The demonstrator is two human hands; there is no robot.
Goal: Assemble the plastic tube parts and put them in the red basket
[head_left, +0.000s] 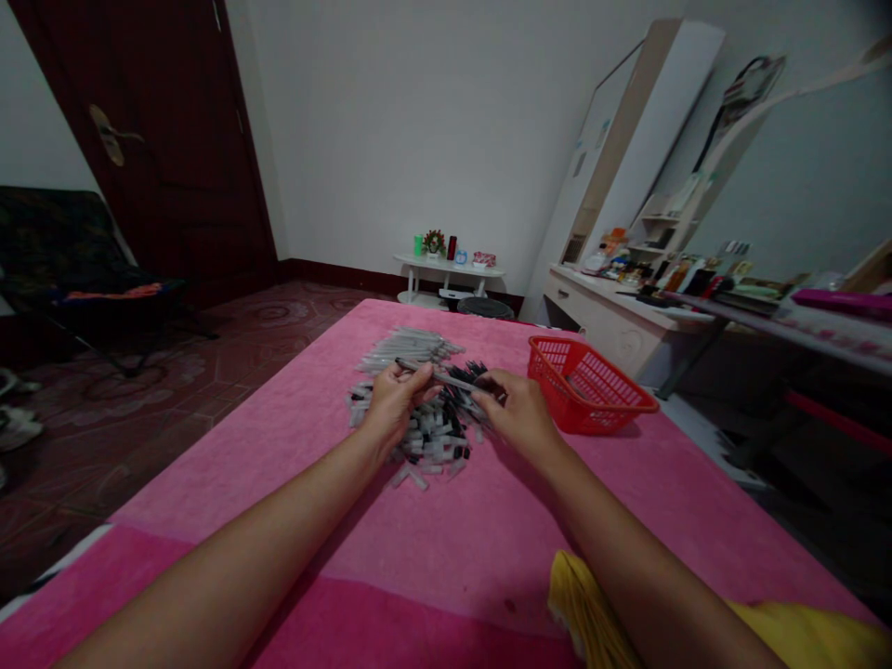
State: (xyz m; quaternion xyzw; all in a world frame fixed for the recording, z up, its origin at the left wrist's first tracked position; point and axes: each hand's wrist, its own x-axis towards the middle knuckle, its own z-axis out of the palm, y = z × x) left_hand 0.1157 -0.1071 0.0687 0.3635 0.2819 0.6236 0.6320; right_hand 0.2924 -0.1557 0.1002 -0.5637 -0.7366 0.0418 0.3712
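Between my two hands a slim, pale pen [452, 380] with a dark end is held roughly level above the table. My left hand [399, 398] is closed on its left part, thumb on top. The fingers of my right hand [512, 404] pinch its right end. Beneath my hands lies a heap of clear and black pen caps [433, 444]. Behind my left hand is a stack of pale pen barrels [411, 344]. A bunch of black-tipped pieces [476, 369], perhaps pen refills, lies between my hands, partly hidden by the right one.
A red plastic basket [592, 386] stands right of my right hand. Pink cloth [279, 474] covers the table. Yellow fabric [592, 609] lies under my right forearm. Beyond are a small white table [452, 267], a dresser [613, 311] and a dark folding chair [76, 260].
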